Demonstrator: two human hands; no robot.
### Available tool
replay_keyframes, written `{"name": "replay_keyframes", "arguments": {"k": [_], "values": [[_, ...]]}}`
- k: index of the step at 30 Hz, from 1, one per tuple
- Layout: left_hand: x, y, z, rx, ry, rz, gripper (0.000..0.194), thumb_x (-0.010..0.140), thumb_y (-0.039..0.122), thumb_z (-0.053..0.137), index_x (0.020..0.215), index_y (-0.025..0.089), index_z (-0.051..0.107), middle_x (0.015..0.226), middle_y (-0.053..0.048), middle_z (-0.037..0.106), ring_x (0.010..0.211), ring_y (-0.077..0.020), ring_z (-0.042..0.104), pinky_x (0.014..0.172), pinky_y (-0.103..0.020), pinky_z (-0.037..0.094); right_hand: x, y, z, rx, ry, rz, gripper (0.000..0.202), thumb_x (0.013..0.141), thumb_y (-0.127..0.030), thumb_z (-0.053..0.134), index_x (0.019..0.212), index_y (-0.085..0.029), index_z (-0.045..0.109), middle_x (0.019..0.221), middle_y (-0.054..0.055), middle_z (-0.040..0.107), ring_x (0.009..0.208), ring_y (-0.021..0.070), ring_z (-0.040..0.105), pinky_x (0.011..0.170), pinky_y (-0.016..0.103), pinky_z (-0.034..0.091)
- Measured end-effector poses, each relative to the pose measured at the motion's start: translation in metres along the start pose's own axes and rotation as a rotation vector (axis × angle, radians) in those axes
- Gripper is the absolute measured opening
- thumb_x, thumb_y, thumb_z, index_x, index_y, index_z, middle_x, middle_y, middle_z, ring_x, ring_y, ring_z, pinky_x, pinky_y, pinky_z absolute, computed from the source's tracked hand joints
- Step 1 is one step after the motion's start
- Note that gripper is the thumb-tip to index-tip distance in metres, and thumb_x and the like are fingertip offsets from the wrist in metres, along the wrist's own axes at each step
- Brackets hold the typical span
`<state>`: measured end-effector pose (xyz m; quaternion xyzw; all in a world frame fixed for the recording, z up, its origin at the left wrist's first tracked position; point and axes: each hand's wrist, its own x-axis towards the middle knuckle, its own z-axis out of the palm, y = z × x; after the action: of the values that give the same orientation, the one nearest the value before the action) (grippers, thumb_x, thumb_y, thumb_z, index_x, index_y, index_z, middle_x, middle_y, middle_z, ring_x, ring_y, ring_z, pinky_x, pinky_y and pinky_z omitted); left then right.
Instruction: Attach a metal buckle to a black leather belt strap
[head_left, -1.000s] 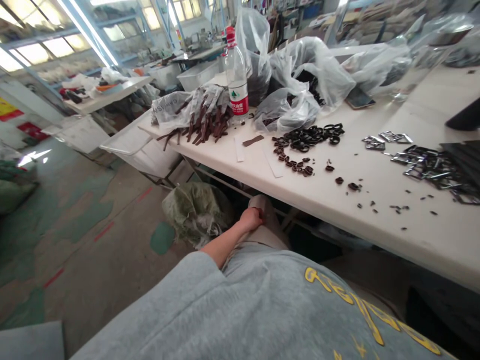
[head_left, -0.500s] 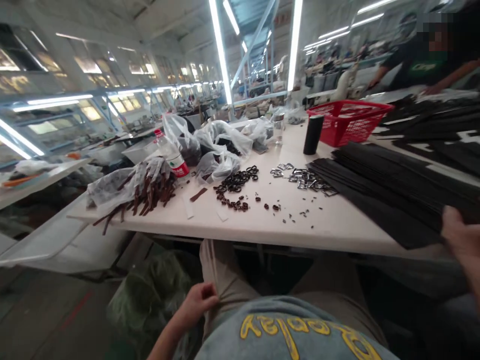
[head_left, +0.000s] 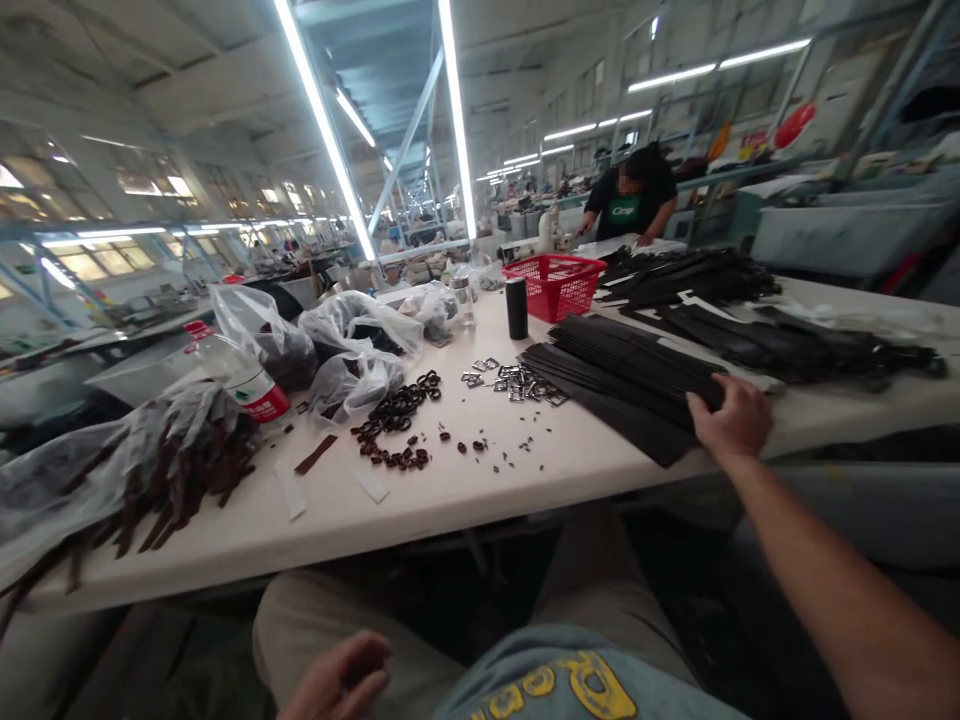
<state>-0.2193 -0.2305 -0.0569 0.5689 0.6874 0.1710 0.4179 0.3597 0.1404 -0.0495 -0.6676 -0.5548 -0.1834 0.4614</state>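
Note:
On the right of the table, my right hand (head_left: 735, 418) grips the near right end of a stack of long black strips (head_left: 622, 365), its thumb and fingers apart across the layers. The strips look flat, like leather or fabric, and fan out to the left. My left hand (head_left: 341, 678) is over my left thigh, below the table edge, a little blurred. Its fingers are loosely bent, with a gap to the thumb and nothing visible between them. Metal buckles (head_left: 517, 380) lie beside the strips' left end, and dark loops (head_left: 397, 420) are heaped farther left.
A black cylinder (head_left: 517, 308) stands before a red basket (head_left: 562, 285). More black straps (head_left: 810, 345) cover the right side. On the left are plastic bags (head_left: 360, 325), a bottle (head_left: 240, 375) and brown strips (head_left: 187, 460). A person (head_left: 630, 200) works behind the table.
The view has swung right, bringing the right forearm and more black straps into sight. My right hand is still at the strip stack. My left hand stays low by my thigh.

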Motion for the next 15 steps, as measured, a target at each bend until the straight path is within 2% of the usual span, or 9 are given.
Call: {"name": "replay_keyframes", "arguments": {"k": [3, 4, 6, 8, 11, 15], "values": [[0.013, 0.031, -0.007, 0.016, -0.008, 0.102, 0.038, 0.086, 0.054, 0.057, 0.105, 0.023, 0.069, 0.097, -0.006, 0.074, 0.092, -0.0229, 0.066, 0.086, -0.031, 0.051, -0.006, -0.023, -0.016, -0.037, -0.031, -0.038, 0.045, 0.083, -0.047, 0.065, 0.109, -0.01, 0.066, 0.124, 0.034, 0.061, 0.114, 0.0415, 0.056, 0.087, 0.052, 0.04], [0.018, 0.042, -0.009, 0.016, -0.023, 0.135, 0.035, 0.087, 0.05, 0.057, 0.106, 0.023, 0.069, 0.099, -0.006, 0.074, 0.092, -0.0224, 0.066, 0.087, -0.03, 0.051, -0.01, -0.035, -0.02, -0.042, -0.061, -0.072, 0.047, 0.086, -0.046, 0.062, 0.114, -0.009, 0.065, 0.13, 0.034, 0.058, 0.119, 0.041, 0.055, 0.091, 0.052, 0.039], [0.028, 0.065, -0.012, 0.02, -0.064, 0.187, 0.03, 0.087, 0.043, 0.059, 0.106, 0.022, 0.069, 0.1, -0.005, 0.074, 0.092, -0.021, 0.066, 0.085, -0.029, 0.051, -0.023, -0.063, -0.023, -0.034, -0.171, -0.178, 0.043, 0.091, -0.042, 0.058, 0.121, -0.012, 0.064, 0.134, 0.026, 0.061, 0.122, 0.0353, 0.055, 0.098, 0.047, 0.038], [0.041, 0.088, -0.013, 0.041, -0.107, 0.226, 0.027, 0.086, 0.036, 0.06, 0.107, 0.021, 0.07, 0.099, -0.005, 0.074, 0.089, -0.0191, 0.065, 0.08, -0.027, 0.051, -0.036, -0.093, -0.018, -0.027, -0.318, -0.279, 0.038, 0.09, -0.038, 0.06, 0.121, -0.016, 0.065, 0.126, 0.017, 0.068, 0.116, 0.0298, 0.06, 0.099, 0.041, 0.039], [0.063, 0.116, -0.01, 0.089, -0.152, 0.294, 0.026, 0.084, 0.029, 0.062, 0.107, 0.021, 0.07, 0.095, -0.003, 0.073, 0.083, -0.0169, 0.064, 0.075, -0.025, 0.049, -0.049, -0.13, -0.003, -0.064, -0.494, -0.322, 0.032, 0.084, -0.034, 0.066, 0.112, -0.018, 0.07, 0.111, 0.014, 0.074, 0.104, 0.0294, 0.064, 0.096, 0.041, 0.04], [0.091, 0.135, 0.0, 0.089, -0.182, 0.417, 0.025, 0.083, 0.027, 0.064, 0.107, 0.022, 0.072, 0.097, -0.002, 0.073, 0.085, -0.016, 0.064, 0.077, -0.025, 0.048, -0.047, -0.15, 0.016, -0.11, -0.61, -0.262, 0.028, 0.083, -0.025, 0.065, 0.108, -0.015, 0.072, 0.101, 0.017, 0.075, 0.097, 0.0303, 0.066, 0.091, 0.043, 0.042]]}}
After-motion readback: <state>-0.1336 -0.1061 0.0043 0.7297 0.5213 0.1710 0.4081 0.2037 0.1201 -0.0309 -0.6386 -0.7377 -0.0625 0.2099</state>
